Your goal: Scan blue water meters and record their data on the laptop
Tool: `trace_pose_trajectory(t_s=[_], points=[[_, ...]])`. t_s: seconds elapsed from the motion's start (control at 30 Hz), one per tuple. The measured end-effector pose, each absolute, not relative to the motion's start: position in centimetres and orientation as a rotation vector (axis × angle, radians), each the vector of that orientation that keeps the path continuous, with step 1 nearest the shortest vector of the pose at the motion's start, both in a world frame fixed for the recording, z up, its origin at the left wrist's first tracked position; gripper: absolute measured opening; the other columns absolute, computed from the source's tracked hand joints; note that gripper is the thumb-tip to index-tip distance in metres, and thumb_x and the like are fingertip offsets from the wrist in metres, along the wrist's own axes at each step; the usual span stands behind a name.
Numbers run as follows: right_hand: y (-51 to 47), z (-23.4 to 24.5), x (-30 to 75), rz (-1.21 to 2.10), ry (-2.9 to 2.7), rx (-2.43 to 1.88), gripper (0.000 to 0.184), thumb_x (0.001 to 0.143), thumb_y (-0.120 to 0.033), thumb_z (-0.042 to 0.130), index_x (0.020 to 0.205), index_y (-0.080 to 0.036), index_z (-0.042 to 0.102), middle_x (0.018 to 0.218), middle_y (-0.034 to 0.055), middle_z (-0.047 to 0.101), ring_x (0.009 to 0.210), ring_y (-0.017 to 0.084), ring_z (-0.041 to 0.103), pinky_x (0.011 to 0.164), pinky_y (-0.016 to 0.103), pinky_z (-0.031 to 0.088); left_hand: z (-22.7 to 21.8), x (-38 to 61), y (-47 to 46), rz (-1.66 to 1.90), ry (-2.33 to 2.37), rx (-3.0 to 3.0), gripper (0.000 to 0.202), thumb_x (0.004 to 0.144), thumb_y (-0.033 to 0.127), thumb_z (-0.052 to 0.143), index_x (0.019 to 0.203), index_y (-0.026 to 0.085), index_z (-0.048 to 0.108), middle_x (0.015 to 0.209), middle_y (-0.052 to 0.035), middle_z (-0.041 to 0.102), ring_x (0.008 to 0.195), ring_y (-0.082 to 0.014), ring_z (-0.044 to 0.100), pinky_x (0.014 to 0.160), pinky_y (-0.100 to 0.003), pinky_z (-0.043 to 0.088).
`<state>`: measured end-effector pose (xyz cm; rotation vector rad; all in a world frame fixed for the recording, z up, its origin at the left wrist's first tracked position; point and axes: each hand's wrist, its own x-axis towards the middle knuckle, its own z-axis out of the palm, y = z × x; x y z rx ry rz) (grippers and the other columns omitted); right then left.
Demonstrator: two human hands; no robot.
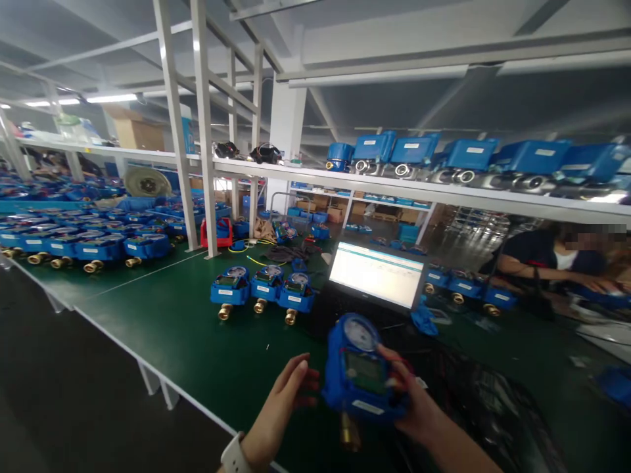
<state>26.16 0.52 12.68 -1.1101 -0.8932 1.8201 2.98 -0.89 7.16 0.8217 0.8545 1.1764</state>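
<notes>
My right hand (411, 394) grips a blue water meter (352, 378) by its right side, above the bench. The meter has a round dial at the top, a small dark display window, a white label and a brass threaded fitting pointing down. Just left of it, my left hand (290, 387) is held with fingers apart, not gripping the meter; a white watch band is on that wrist. Behind the meter stands an open laptop (374, 276) with a lit screen. Three similar blue meters (263, 286) sit in a row left of the laptop.
A green bench top (162, 322) runs left, where many blue meters (98, 246) stand in rows. Larger blue-boxed meters (473, 154) line the shelf above. A black plastic bag (483, 401) lies at right. Another person (552, 259) works at the far right.
</notes>
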Motion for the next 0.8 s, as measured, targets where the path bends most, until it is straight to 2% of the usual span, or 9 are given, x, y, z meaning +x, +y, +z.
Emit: trace_pose_trajectory(t_s=[0.17, 0.27, 0.37, 0.47, 0.57, 0.63, 0.7, 0.8], points=[[2.2, 9.6, 18.8, 2.146, -0.891, -0.997, 0.059, 0.063, -0.063, 0.064, 0.097, -0.015, 0.064, 0.087, 0.0092, 0.071, 0.088, 0.026, 0.066, 0.082, 0.04, 0.05, 6.6, 1.5, -1.4, 1.119, 0.931, 0.63, 0.075, 0.069, 0.056, 0.075, 0.126, 0.018, 0.047, 0.119, -0.0136, 0.061, 0.109, -0.0307, 0.057, 0.085, -0.036, 0.049], [2.8, 8.1, 18.2, 2.155, -0.933, -1.061, 0.062, 0.064, -0.067, 0.062, 0.095, -0.012, 0.063, 0.087, 0.0114, 0.07, 0.089, 0.026, 0.065, 0.083, 0.038, 0.049, 5.7, 0.8, -1.4, 1.135, 0.986, 0.533, 0.07, 0.073, 0.049, 0.074, 0.128, 0.018, 0.045, 0.117, -0.0144, 0.063, 0.108, -0.0305, 0.058, 0.083, -0.036, 0.05], [2.9, 7.8, 19.7, 2.029, -1.054, -1.206, 0.07, 0.065, -0.076, 0.056, 0.092, -0.012, 0.063, 0.085, 0.0124, 0.068, 0.083, 0.024, 0.065, 0.077, 0.037, 0.049, 5.0, 0.7, -1.3, 1.162, 0.997, 0.51, 0.065, 0.075, 0.046, 0.073, 0.128, 0.019, 0.046, 0.115, -0.0128, 0.064, 0.108, -0.0294, 0.059, 0.083, -0.035, 0.051], [2.9, 8.7, 23.7, 1.651, -1.186, -1.383, 0.071, 0.066, -0.078, 0.052, 0.091, -0.013, 0.064, 0.086, 0.0122, 0.067, 0.079, 0.022, 0.064, 0.071, 0.035, 0.049, 4.6, 0.7, -0.8, 1.146, 1.029, 0.524, 0.069, 0.073, 0.05, 0.073, 0.131, 0.026, 0.044, 0.12, -0.0112, 0.062, 0.108, -0.0311, 0.059, 0.081, -0.037, 0.053], [2.5, 9.3, 30.4, 0.967, -1.244, -1.447, 0.061, 0.072, -0.071, 0.049, 0.099, -0.018, 0.062, 0.094, 0.011, 0.066, 0.087, 0.024, 0.061, 0.075, 0.038, 0.049, 4.1, 0.9, -0.2, 1.158, 1.064, 0.552, 0.08, 0.07, 0.057, 0.072, 0.138, 0.036, 0.034, 0.126, -0.0084, 0.06, 0.107, -0.0336, 0.06, 0.077, -0.04, 0.055], [2.0, 8.7, 35.3, 0.39, -1.288, -1.605, 0.053, 0.076, -0.063, 0.045, 0.102, -0.019, 0.061, 0.099, 0.0111, 0.064, 0.095, 0.027, 0.058, 0.086, 0.044, 0.046, 3.5, 1.2, 0.2, 1.169, 1.049, 0.553, 0.098, 0.063, 0.063, 0.074, 0.142, 0.039, 0.022, 0.124, -0.0085, 0.061, 0.102, -0.0369, 0.062, 0.065, -0.039, 0.057], [1.3, 7.1, 39.5, -0.068, -1.339, -1.811, 0.05, 0.075, -0.058, 0.045, 0.103, -0.018, 0.06, 0.105, 0.0133, 0.061, 0.105, 0.033, 0.053, 0.093, 0.051, 0.041, 2.9, 1.4, 0.4, 1.171, 1.013, 0.553, 0.113, 0.054, 0.067, 0.076, 0.144, 0.038, 0.015, 0.121, -0.0093, 0.064, 0.091, -0.0398, 0.065, 0.049, -0.037, 0.055], [0.4, 3.7, 43.1, -0.227, -1.406, -2.026, 0.051, 0.076, -0.053, 0.044, 0.113, -0.019, 0.056, 0.115, 0.0129, 0.058, 0.106, 0.032, 0.054, 0.091, 0.049, 0.044, 2.2, 1.3, 0.7, 1.113, 0.981, 0.549, 0.119, 0.048, 0.072, 0.075, 0.144, 0.039, 0.013, 0.113, -0.0069, 0.068, 0.072, -0.0385, 0.067, 0.034, -0.035, 0.047]])
